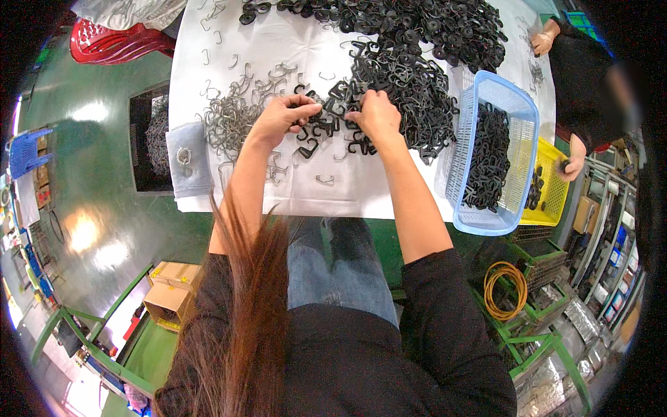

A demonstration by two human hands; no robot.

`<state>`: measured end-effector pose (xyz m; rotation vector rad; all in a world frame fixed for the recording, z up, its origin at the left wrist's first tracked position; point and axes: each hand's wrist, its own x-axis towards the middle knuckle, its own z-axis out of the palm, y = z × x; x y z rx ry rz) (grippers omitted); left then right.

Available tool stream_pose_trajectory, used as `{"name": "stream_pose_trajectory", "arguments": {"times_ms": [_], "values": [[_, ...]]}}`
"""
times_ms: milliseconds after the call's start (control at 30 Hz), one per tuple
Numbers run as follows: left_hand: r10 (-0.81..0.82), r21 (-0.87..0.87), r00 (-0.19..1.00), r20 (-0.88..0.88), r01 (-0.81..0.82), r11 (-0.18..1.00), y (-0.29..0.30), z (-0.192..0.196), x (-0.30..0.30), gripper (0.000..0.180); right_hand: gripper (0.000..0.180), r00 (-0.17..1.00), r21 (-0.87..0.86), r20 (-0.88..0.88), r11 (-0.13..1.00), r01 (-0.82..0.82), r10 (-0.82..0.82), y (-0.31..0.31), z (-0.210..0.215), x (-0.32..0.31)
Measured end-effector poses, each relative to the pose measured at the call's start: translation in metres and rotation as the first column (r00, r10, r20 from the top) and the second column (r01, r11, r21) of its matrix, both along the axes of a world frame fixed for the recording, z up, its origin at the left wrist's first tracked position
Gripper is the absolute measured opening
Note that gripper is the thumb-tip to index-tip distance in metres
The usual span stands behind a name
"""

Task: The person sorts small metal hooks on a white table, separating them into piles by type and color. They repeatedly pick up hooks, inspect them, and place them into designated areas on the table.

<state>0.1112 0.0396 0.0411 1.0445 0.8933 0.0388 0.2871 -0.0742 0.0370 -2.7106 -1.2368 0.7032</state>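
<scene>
My left hand (283, 119) is closed over the white-covered table, thumb and fingers pinched around a small black hook-shaped piece, partly hidden. To its right, my right hand (377, 117) points down with curled fingers at the edge of a heap of black hook-shaped pieces (417, 97); what its fingertips grip is hidden. Between the hands lie several loose black hooks (321, 126). Bare metal hooks (233, 121) are spread left of my left hand, and a single one (325, 180) rests nearer to me.
A light-blue basket (526, 132) of black pieces stands at the right table edge, beside a yellow basket (554, 201). Black round parts (445, 24) are heaped at the back. Another person's hands (574, 158) work on the right. A dark crate (142, 182) sits left of the table.
</scene>
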Motion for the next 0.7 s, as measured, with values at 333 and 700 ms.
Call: {"name": "stream_pose_trajectory", "arguments": {"times_ms": [333,700], "values": [[0.317,-0.267,0.908,0.273,-0.245,0.932,-0.004,0.002,-0.002,0.020,0.027,0.842,0.264,-0.528,0.921,0.285,-0.109,-0.020,0.000,0.033],[0.007,0.833,0.994,-0.109,0.087,0.546,-0.049,-0.027,0.054,0.028,0.010,0.142,0.118,-0.990,0.653,0.748,0.017,-0.052,0.028,0.041]]}}
